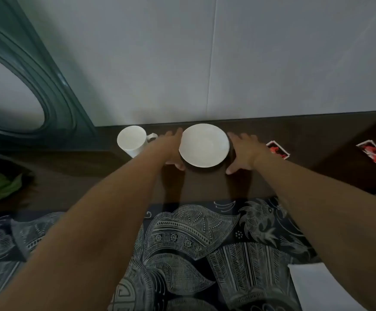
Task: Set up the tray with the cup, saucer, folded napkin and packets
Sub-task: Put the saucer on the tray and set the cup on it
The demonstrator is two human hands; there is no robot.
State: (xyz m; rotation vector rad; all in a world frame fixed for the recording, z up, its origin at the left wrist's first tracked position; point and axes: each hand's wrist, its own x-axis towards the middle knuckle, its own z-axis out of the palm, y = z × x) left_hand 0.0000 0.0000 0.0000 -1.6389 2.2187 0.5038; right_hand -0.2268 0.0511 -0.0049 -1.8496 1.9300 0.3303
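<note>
Saucer point(204, 144), white and round, sits near the far edge of the dark tabletop point(205, 185), close to the wall point(205, 59); both hands flank it. Largest in view is the pale wall behind, then the tabletop itself, with a dark patterned cloth point(193, 243) spread along its near edge; a curved green frame point(47, 90) stands at the far left corner; green leaves point(0, 182) show at the left edge; a white sheet point(321, 288), perhaps the napkin though I cannot tell, lies at the near right corner on the cloth. The left hand point(171, 149) reaches between cup and saucer, fingers straight and spread, the thumb under or against the saucer's near-left rim; whether it actually grips the rim I cannot tell. The right hand point(244, 151) lies just beside the saucer's right rim, fingers straight and splayed, thumb pointing toward the near edge, holding nothing that shows. The white cup point(133, 142) stands upright to the left of the saucer, near the far edge, its handle turned toward the left hand. Two red-and-white packets rest flat toward the right: the nearer packet point(277, 149) just beyond the right hand; the farther packet point(372, 151) well apart, close to the right edge.
</note>
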